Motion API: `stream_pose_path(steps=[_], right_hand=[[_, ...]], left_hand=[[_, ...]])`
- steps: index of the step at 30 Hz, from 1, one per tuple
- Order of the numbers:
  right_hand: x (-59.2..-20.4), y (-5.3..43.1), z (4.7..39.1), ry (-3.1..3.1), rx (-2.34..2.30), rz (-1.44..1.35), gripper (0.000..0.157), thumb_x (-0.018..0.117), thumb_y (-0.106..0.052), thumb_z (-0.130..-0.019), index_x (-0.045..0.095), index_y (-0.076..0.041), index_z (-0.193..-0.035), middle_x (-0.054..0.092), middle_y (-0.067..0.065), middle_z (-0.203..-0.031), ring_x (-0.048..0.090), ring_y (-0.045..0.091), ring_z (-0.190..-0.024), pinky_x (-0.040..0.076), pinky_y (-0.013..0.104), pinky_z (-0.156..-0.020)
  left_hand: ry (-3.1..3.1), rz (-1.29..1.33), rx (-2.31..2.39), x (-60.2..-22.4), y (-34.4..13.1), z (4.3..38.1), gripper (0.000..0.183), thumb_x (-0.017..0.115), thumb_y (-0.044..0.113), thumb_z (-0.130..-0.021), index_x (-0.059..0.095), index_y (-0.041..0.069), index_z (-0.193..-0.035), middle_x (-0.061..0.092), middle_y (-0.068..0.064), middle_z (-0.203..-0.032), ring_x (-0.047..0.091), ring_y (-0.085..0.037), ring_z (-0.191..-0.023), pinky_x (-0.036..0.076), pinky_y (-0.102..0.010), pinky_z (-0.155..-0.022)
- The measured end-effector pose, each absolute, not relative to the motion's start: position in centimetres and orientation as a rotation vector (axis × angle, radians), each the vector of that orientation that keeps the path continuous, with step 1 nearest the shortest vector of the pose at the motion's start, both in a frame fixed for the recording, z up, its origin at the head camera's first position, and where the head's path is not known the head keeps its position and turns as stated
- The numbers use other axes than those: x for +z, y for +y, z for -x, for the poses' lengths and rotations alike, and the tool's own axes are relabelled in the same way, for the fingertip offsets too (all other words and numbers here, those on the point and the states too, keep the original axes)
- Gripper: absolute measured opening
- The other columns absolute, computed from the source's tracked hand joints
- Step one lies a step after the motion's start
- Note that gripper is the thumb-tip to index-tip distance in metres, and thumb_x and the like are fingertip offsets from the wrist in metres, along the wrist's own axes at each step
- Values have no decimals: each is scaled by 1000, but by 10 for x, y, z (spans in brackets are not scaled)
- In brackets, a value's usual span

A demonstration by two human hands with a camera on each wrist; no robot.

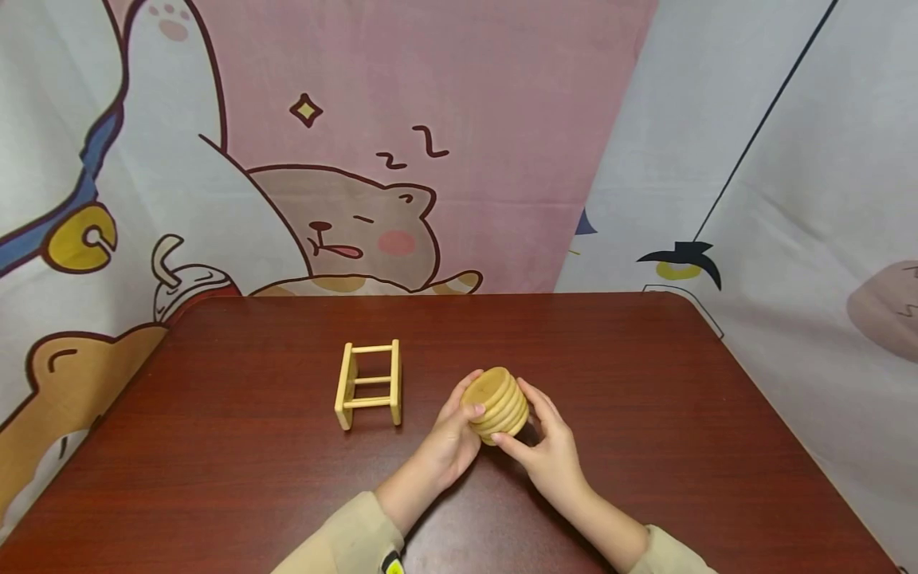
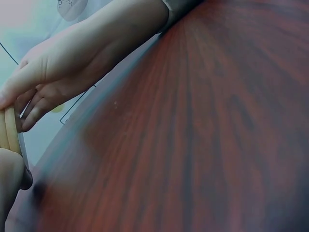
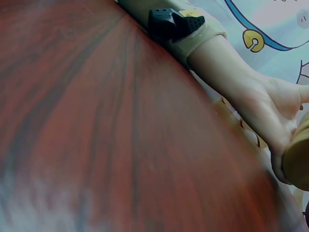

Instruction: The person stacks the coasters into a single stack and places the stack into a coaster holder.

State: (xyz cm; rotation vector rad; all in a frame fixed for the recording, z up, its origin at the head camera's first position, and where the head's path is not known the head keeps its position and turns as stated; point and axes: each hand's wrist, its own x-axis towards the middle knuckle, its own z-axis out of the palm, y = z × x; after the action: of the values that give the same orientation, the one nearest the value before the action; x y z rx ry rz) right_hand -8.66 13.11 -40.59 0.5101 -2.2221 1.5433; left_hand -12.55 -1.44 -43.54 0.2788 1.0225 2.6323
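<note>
Several round, light wooden coasters (image 1: 502, 406) are stacked together and held tilted above the table, near the middle of the head view. My left hand (image 1: 450, 442) grips the stack from the left, its thumb across the upper coaster's edge and its fingers behind. On the opposite side my right hand (image 1: 551, 456) holds the lower right part between thumb and fingers. In the right wrist view, the end coaster (image 3: 297, 164) shows beside the left palm. Only the coasters' edges (image 2: 9, 130) appear in the left wrist view, at its left border.
A small wooden rack (image 1: 371, 381) with two side pieces and thin crossbars stands to the left of my hands. The dark red-brown table (image 1: 645, 383) reaches back to a cartoon-printed cloth (image 1: 502, 119). A black device (image 3: 174, 24) sits on the left sleeve.
</note>
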Motion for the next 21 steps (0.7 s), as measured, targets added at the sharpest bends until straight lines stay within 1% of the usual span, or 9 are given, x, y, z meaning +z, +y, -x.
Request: stream_pose_path(steps=[4, 6, 9, 11, 14, 17, 21], right_hand=[[-404, 128, 85, -2279, 1492, -450, 86, 85, 4, -64, 41, 11, -138, 47, 27, -133, 48, 33, -120, 31, 13, -97], [-411, 129, 88, -2302, 1491, -428, 91, 86, 2, -63, 38, 10, -140, 44, 27, -136, 44, 36, -124, 27, 11, -99], [-423, 133, 93, -2333, 1485, -415, 99, 88, -2, -62, 35, 4, -145, 41, 23, -141, 40, 35, -128, 24, 11, -99], [-432, 136, 96, -2342, 1494, -415, 103, 89, -6, -62, 33, -2, -148, 39, 20, -144, 38, 31, -130, 24, 12, -100], [-436, 138, 98, -2345, 1496, -439, 104, 89, -10, -63, 31, -7, -149, 38, 17, -145, 38, 28, -131, 24, 14, -101], [-436, 140, 98, -2332, 1486, -445, 103, 90, -11, -63, 33, -10, -149, 40, 15, -145, 39, 26, -130, 25, 16, -103], [-434, 141, 97, -2321, 1432, -423, 99, 91, -9, -60, 40, -7, -145, 45, 12, -141, 43, 26, -128, 26, 15, -102]], left_hand=[[987, -259, 2655, -434, -11, 125, 67, 52, 1, -81, 24, 5, -142, 48, -4, -127, 51, -15, -108, 40, -29, -95], [986, -250, 2657, -433, -10, 125, 67, 52, 1, -81, 23, 5, -142, 48, -4, -128, 51, -15, -109, 40, -30, -95], [988, -236, 2661, -432, -8, 124, 67, 51, 2, -82, 24, 5, -142, 48, -3, -128, 52, -15, -109, 40, -31, -95], [982, -228, 2665, -432, -8, 124, 67, 51, 1, -82, 23, 5, -143, 49, -4, -128, 52, -16, -109, 41, -31, -94], [975, -224, 2667, -432, -8, 124, 68, 50, 1, -82, 22, 4, -144, 49, -4, -127, 53, -15, -108, 41, -30, -93], [984, -238, 2659, -432, -8, 124, 70, 50, 1, -82, 19, 3, -145, 49, -4, -128, 52, -15, -109, 41, -30, -94], [1017, -280, 2640, -434, -9, 125, 72, 53, 4, -81, 19, 2, -144, 47, -4, -128, 51, -16, -109, 40, -31, -95]])
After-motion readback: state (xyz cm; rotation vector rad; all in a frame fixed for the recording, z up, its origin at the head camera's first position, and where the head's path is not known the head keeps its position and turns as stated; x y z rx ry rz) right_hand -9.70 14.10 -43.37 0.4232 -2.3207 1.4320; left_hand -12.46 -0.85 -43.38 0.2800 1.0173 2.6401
